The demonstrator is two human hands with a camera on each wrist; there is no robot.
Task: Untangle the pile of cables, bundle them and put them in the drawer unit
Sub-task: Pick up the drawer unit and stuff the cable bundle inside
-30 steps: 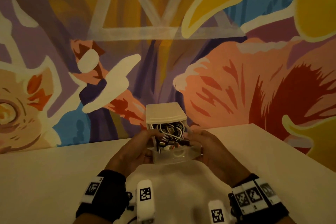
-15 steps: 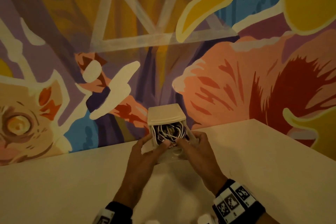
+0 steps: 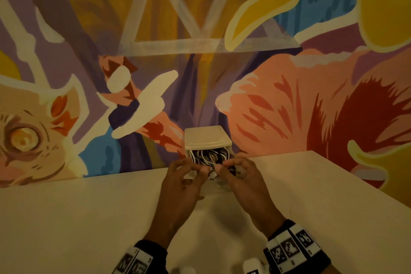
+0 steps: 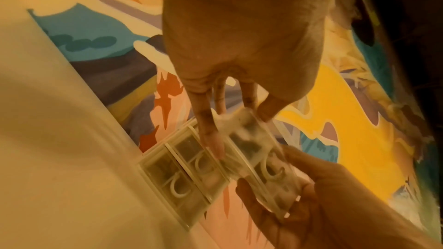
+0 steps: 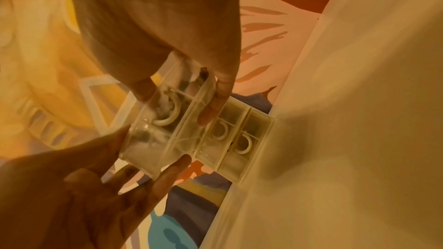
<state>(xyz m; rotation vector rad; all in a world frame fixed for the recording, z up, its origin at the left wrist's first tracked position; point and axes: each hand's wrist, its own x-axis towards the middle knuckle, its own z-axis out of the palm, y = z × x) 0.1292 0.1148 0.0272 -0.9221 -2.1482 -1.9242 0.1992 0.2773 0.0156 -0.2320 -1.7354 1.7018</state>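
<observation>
A small cream drawer unit (image 3: 206,138) stands at the table's far edge against the mural wall. Its clear top drawer (image 4: 249,139) sticks out a little and is stuffed with white and dark cables (image 3: 209,155). My left hand (image 3: 193,169) holds the drawer's left end between thumb and fingers. My right hand (image 3: 229,168) grips the right end the same way. In the right wrist view the top drawer (image 5: 167,130) juts past the two lower drawers (image 5: 235,139), which sit flush in the unit. Both hands hide the drawer's front in the head view.
The pale table (image 3: 89,218) spreads to both sides of my arms, with its right edge (image 3: 367,187) running diagonally. The painted wall (image 3: 289,107) rises right behind the unit.
The top drawer has slid back towards the unit, from well out to nearly in. Both hands have moved forward with it, away from my body.
</observation>
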